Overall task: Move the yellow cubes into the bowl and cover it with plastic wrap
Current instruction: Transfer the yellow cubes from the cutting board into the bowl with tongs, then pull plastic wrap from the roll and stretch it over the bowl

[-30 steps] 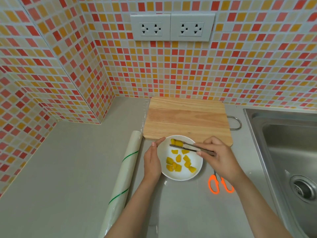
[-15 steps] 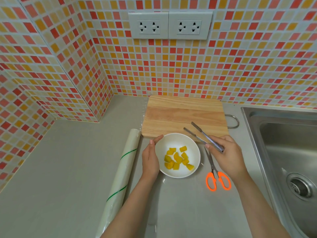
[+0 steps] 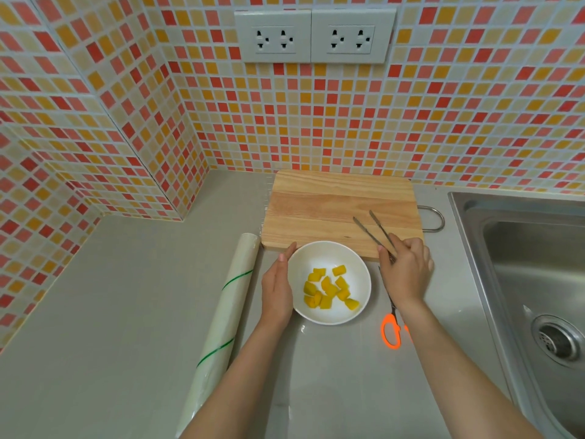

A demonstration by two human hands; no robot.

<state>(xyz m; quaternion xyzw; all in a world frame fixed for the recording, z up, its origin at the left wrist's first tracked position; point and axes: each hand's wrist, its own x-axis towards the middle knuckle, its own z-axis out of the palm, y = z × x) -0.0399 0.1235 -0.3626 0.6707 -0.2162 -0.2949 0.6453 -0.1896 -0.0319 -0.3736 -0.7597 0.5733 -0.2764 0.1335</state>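
Observation:
A white bowl (image 3: 357,264) sits on the grey counter just in front of the wooden cutting board (image 3: 329,207). Several yellow cubes (image 3: 329,288) lie inside the bowl. My left hand (image 3: 277,288) rests flat against the bowl's left side. My right hand (image 3: 405,269), to the right of the bowl, holds metal tongs (image 3: 372,229) whose empty tips point up-left over the board. A roll of plastic wrap (image 3: 223,321) with green stripes lies to the left of my left arm.
Orange-handled scissors (image 3: 392,332) lie on the counter under my right wrist. A steel sink (image 3: 531,280) fills the right side. Tiled walls close off the back and left, and two power sockets (image 3: 313,36) sit above the board.
My right hand has pulled the tongs out of the bowl and carried them right, over the board's near right corner. The cube they held now lies in the bowl. My left hand stayed put.

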